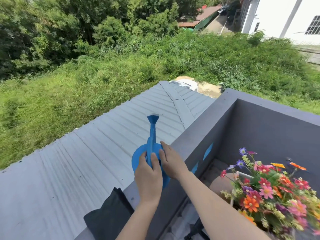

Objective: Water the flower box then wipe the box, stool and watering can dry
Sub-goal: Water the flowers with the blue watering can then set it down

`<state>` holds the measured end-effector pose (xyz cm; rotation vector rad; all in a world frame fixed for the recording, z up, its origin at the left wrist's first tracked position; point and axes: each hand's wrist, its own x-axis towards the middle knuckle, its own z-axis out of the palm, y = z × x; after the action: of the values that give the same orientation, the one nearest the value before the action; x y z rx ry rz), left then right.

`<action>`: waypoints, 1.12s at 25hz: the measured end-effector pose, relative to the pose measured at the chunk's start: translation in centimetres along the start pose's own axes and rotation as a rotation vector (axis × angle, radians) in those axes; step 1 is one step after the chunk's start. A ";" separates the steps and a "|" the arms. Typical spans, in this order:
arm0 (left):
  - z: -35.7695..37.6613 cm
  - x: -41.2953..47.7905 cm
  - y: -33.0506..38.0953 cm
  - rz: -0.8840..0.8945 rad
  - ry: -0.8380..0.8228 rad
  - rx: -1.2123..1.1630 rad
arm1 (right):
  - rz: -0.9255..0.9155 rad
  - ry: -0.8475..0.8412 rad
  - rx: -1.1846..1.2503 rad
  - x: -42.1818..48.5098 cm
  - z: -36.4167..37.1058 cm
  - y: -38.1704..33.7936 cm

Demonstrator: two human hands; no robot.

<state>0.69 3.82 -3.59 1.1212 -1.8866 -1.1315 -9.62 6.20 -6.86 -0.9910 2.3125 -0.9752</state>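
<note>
Fingers (153, 161) of L hand (149, 177) are curled round the handle of the watering can (138, 158), thumb on one side and the rest on the other; R hand (171, 163) lies just beside it, fingers straight and pressed together, flat on the can's body, gripping nothing. Count: 1 can, blue, w/ its spout pointing away from the fingers, out over the roof; 1 dark cloth (107, 217), crumpled, behind the fingers next to the L forearm; 1 flower box (244, 175), well to the R of the fingers and lower, only a pale rim edge showing under many red, pink, orange and purple blooms (265, 187); 1 tan rounded thing (221, 183) beside that rim, can't tell what. Can and cloth both sit on top of a grey wall ledge (199, 135), outdoors. Beyond the fingers lies a pale corrugated roof (86, 153), then grass and trees, w/ a white bldg (285, 14) far R. Both forearms are bare and reach fwd from the bottom edge, the R one crossing above the inner side of the wall.
</note>
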 end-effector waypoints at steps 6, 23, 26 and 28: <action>0.3 1.2 -1.6 -0.053 -0.002 0.000 | 0.014 -0.005 -0.041 1.5 1.5 0.5; -5.1 2.8 4.0 0.222 -0.468 -0.156 | 0.047 0.386 0.035 -7.6 -3.4 -1.9; -5.5 2.6 6.2 0.330 -0.541 -0.107 | 0.050 0.446 -0.037 -9.9 -4.0 -2.1; -5.5 2.9 7.5 0.405 -0.580 -0.045 | 0.064 0.482 -0.040 -10.8 -3.9 -2.3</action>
<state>1.69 1.28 5.73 0.3600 -2.3645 -1.3354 -4.05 14.94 -1.37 -0.7502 2.7402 -1.2557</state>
